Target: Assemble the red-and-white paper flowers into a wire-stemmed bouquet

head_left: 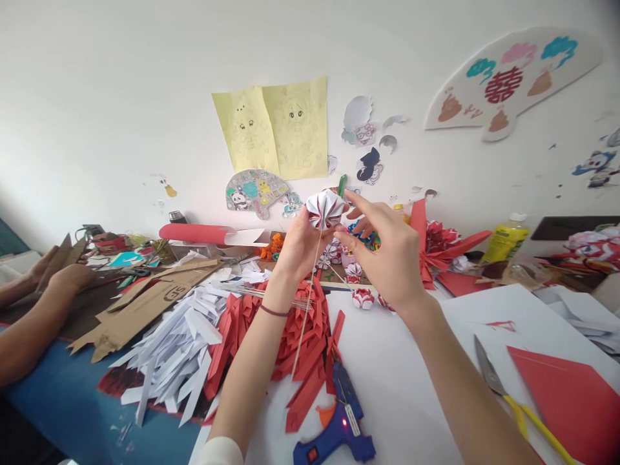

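Note:
My left hand (300,242) is closed around a white folded-paper ball (325,210) with red stripes, held up in front of me. From its underside a thin pale stick or string (306,316) slants down toward the table. My right hand (382,242) pinches the ball's right side, thumb low and index finger high. A small green piece (342,186) shows at that index fingertip; whether it is held or lies behind, I cannot tell. Below the hands lie red folded paper strips (310,336) and a blue glue gun (339,420) with its red light on.
White paper strips (174,349) and torn cardboard (140,310) lie to the left, near another person's arm (33,323). Yellow-handled scissors (504,394) and red paper (566,400) are at right. Small red-white paper balls (363,298) and a yellow bottle (506,239) stand behind.

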A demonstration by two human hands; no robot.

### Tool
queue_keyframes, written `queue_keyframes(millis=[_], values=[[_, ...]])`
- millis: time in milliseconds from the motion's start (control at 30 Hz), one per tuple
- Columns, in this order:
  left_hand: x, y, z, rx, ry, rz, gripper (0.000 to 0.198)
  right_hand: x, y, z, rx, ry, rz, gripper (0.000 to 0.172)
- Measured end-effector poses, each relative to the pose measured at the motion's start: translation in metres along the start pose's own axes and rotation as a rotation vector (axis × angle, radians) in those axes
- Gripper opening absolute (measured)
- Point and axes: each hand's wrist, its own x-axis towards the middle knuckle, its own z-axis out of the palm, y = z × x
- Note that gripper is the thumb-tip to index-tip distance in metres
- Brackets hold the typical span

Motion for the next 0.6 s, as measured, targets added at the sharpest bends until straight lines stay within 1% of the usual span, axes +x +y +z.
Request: queue_keyframes(millis=[100,233,333,467,600], values=[[0.000,-0.002,0.001,0.058,-0.006,0.008,0.039,0.001,-0.002,-0.004,-0.018,0.014,-0.054,0.042],[0.000,0.000,0.002,0.204,0.084,0.001,0.050,0.001,-0.006,-0.006,-0.052,0.024,-0.081,0.040],[-0.001,0.003,0.001,0.244,0.095,-0.023,0.055,0.001,-0.008,-0.008,-0.072,0.019,-0.087,0.041],[-0.001,0.009,0.000,0.238,0.095,-0.075,0.051,0.004,-0.007,-0.016,-0.094,-0.001,-0.055,0.043],[-0.002,0.013,-0.001,0.253,0.096,-0.180,0.044,0.006,0.000,-0.024,-0.076,-0.099,-0.052,0.044]])
